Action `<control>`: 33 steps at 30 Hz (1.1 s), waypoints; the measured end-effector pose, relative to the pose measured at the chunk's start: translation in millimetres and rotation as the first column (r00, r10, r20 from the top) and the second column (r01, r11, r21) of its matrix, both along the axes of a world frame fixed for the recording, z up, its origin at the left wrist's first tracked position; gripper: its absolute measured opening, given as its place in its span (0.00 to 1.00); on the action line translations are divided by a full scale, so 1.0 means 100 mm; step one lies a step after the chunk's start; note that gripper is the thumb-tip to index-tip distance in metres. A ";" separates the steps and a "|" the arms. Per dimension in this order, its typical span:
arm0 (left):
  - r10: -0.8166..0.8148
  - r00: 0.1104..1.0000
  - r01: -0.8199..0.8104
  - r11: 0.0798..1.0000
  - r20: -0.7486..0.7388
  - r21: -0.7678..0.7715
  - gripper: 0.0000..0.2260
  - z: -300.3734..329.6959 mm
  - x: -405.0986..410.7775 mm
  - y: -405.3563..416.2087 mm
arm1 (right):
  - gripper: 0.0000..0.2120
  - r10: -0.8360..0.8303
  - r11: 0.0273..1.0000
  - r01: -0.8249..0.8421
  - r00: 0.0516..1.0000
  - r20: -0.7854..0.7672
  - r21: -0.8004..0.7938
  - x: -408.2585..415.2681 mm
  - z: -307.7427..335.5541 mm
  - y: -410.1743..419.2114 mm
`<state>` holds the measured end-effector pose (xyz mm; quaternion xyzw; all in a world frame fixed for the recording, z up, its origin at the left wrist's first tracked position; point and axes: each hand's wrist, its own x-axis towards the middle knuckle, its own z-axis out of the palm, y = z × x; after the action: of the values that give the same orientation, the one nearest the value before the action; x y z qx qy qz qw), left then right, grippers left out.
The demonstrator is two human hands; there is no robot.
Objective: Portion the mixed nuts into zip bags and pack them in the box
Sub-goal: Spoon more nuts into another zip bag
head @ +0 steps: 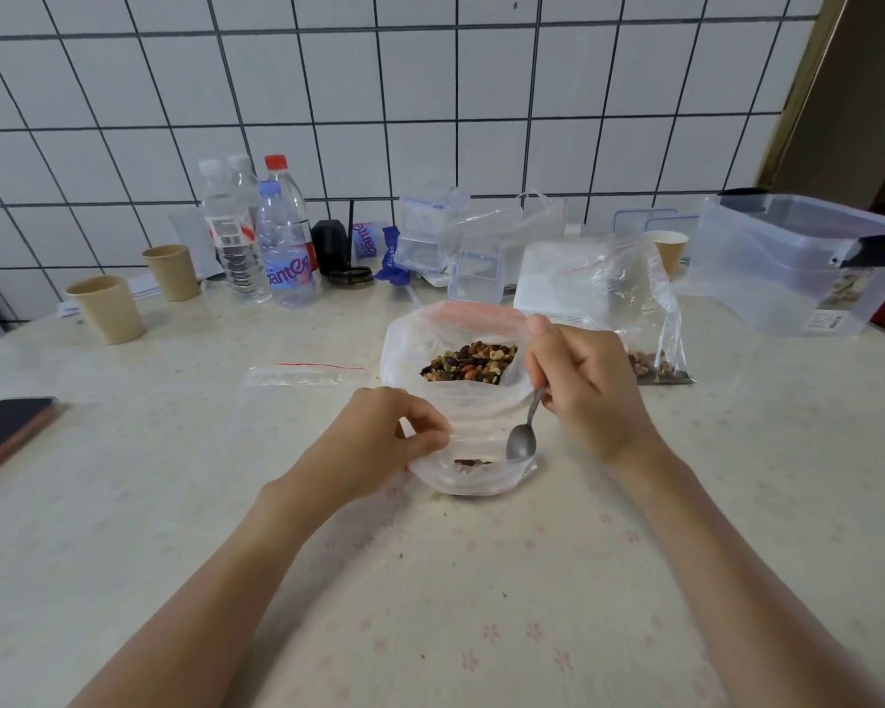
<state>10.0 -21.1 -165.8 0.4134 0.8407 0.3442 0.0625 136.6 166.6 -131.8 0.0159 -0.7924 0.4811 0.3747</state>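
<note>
At frame centre, left hand [379,442] fingers curled, pinching rim of small zip bag [473,465], mouth held open; few nuts at bag bottom. Right hand [581,383] fingers curled round handle of metal spoon [523,436], bowl tipped down inside small bag. Just behind, large bag of mixed nuts [468,362] stands open. Empty zip bag [302,375] flat at left. Filled bag [655,362] at right. Clear storage box [798,258] upper right. Water bottles [261,232], paper cups [108,309] upper left.
</note>
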 end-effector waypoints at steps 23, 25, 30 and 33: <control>0.394 0.910 -0.412 0.895 0.129 0.169 0.22 -0.12 -0.25 0.21 | 0.21 -0.318 0.930 0.335 0.940 0.128 -0.150 -0.20 -0.20 0.19; 0.364 0.925 -0.378 0.913 0.112 0.152 0.18 -0.13 -0.25 0.24 | 0.22 -0.331 0.935 0.345 0.932 0.150 -0.080 -0.21 -0.22 0.18; 0.289 0.950 -0.307 0.935 0.122 0.176 0.16 -0.15 -0.22 0.23 | 0.19 -0.202 0.939 0.271 0.933 0.297 -0.214 -0.26 -0.26 0.14; 0.256 0.958 -0.279 0.935 0.131 0.217 0.18 -0.14 -0.19 0.23 | 0.19 -0.081 0.891 0.230 0.929 0.360 -0.392 -0.27 -0.26 0.11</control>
<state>-9.1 1.7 -179.4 0.2817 0.8386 0.4662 0.0082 109.4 177.7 -158.2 -0.2128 -0.7182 0.6064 0.2668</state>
